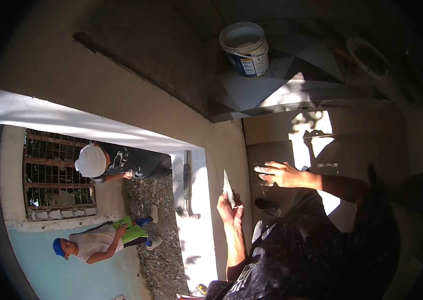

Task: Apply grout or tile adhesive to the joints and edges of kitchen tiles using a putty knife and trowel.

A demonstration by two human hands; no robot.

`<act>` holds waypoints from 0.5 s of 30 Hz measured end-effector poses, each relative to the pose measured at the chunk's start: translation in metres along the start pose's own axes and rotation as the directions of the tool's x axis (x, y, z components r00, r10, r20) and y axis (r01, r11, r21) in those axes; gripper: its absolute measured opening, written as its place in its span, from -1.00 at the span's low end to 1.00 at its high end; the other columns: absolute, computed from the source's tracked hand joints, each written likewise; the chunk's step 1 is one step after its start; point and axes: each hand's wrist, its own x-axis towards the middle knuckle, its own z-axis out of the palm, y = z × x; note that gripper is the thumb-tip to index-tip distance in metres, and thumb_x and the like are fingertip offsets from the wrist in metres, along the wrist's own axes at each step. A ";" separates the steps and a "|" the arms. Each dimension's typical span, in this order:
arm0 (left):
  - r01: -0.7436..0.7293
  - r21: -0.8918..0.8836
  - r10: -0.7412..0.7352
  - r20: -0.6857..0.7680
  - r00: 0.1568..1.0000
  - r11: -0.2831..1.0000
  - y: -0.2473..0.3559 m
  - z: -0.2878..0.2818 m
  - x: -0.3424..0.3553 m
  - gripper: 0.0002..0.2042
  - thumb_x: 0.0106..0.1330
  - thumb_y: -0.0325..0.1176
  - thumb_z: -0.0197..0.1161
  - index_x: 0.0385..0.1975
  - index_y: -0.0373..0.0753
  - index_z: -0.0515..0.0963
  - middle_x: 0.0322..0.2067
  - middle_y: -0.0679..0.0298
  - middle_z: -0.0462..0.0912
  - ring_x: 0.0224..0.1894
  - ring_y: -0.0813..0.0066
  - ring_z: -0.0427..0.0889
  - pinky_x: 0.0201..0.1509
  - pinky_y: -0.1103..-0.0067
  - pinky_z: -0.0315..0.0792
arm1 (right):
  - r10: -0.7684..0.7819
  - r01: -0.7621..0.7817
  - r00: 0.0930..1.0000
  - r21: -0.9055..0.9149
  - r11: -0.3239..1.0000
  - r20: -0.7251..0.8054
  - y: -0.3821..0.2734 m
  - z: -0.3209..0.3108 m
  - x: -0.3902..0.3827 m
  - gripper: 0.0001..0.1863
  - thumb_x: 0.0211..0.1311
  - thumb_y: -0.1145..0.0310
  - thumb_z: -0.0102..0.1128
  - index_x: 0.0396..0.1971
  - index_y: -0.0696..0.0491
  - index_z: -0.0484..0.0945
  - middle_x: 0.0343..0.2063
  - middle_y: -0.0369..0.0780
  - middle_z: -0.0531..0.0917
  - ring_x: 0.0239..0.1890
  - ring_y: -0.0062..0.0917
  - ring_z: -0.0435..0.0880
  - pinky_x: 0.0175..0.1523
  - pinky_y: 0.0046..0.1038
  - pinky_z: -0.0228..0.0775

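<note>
My left hand [230, 209] is closed around a flat, pale, pointed piece [228, 187], perhaps a scraper blade. Its point stands up above the fingers, beside the white sill; the grip hides its lower end. My right hand [284, 175] reaches in from the right, a little apart from the left. Its fingers are stretched out and apart, with white smears on the tips, and I make out nothing held in them. A hammer [186, 187] lies along the sunlit white sill [202, 240], left of my left hand.
A white and blue bucket [244, 50] with pale contents stands on a patterned surface at the top. Beyond the opening are a person in a white hat [91, 161] and a person in a blue cap [96, 244], near a barred window [59, 170]. Gravel [159, 250] covers the ground.
</note>
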 end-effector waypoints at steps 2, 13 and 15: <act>-0.139 0.192 0.153 -0.061 0.986 0.972 0.014 0.016 -0.024 -0.78 0.13 -0.23 0.05 -0.39 -0.26 0.40 -0.61 0.23 0.50 -0.70 0.49 0.46 -0.73 0.66 0.36 | 0.119 -0.118 0.993 0.089 0.989 0.000 0.028 0.016 -0.031 -0.61 -0.09 0.54 0.10 -0.13 0.09 0.48 -0.01 -0.19 0.46 -0.04 -0.35 0.48 -0.11 -0.41 0.49; -0.062 0.321 0.096 -0.094 0.991 0.945 -0.104 0.118 0.039 -0.83 0.11 -0.24 0.07 -0.51 -0.21 0.36 -0.69 0.35 0.36 -0.69 0.54 0.36 -0.72 0.67 0.23 | 0.733 -0.729 0.566 0.188 0.659 -0.377 0.093 -0.116 -0.176 -0.73 0.13 0.44 0.07 -0.13 -0.04 0.52 -0.26 -0.27 0.59 -0.26 -0.42 0.52 -0.16 -0.40 0.41; -0.019 0.355 0.025 -0.012 1.000 0.935 -0.124 0.142 0.051 -0.81 0.09 -0.21 0.08 -0.45 -0.19 0.39 -0.68 0.33 0.40 -0.66 0.53 0.40 -0.65 0.62 0.29 | 0.718 -0.751 0.563 0.108 0.651 -0.410 0.120 -0.136 -0.185 -0.73 0.15 0.41 0.05 -0.12 -0.04 0.51 -0.24 -0.27 0.59 -0.25 -0.42 0.52 -0.16 -0.40 0.41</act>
